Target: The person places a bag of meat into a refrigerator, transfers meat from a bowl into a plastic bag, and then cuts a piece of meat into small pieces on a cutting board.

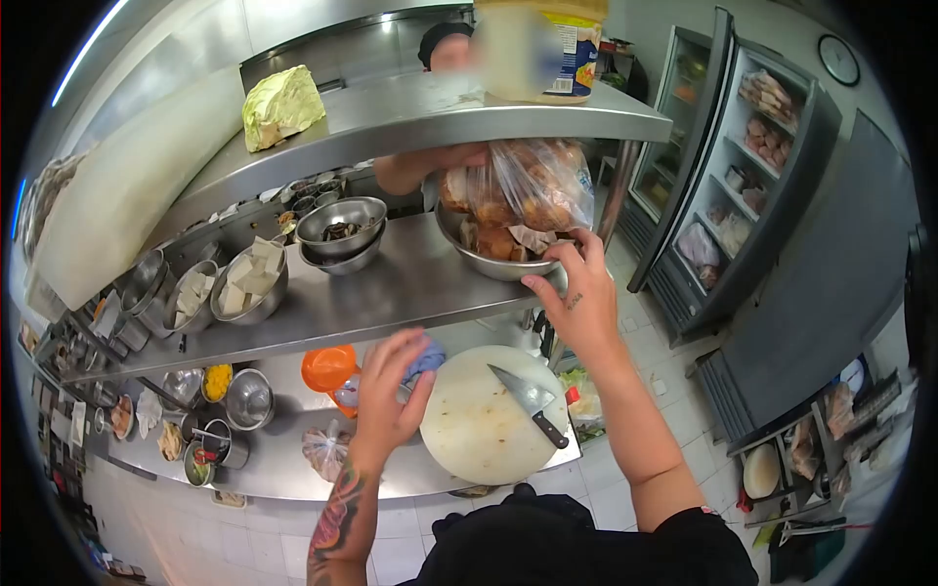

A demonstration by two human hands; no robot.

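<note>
My right hand [583, 311] is at the right side of a metal bowl [498, 265] on the middle shelf, its fingers on the rim and the thumb low against the side. Brown chunks of food [491, 241] lie in the bowl. A clear plastic bag [542, 186] of brown, roasted-looking pieces hangs over it, with another person's hand [459, 156] at the bag. My left hand [389, 396] is open above the lower counter, holding nothing. It partly hides a crumpled blue cloth [427, 359] and is left of the round white cutting board [469, 420]. A knife [526, 398] lies on that board.
Bowls of white slabs [251, 278] and two stacked bowls [342, 223] line the middle shelf [410, 283]. A cabbage piece [281, 105] and a large tub [572, 54] sit on the top shelf. An orange container [329, 368] stands below. An open fridge [723, 186] is at right.
</note>
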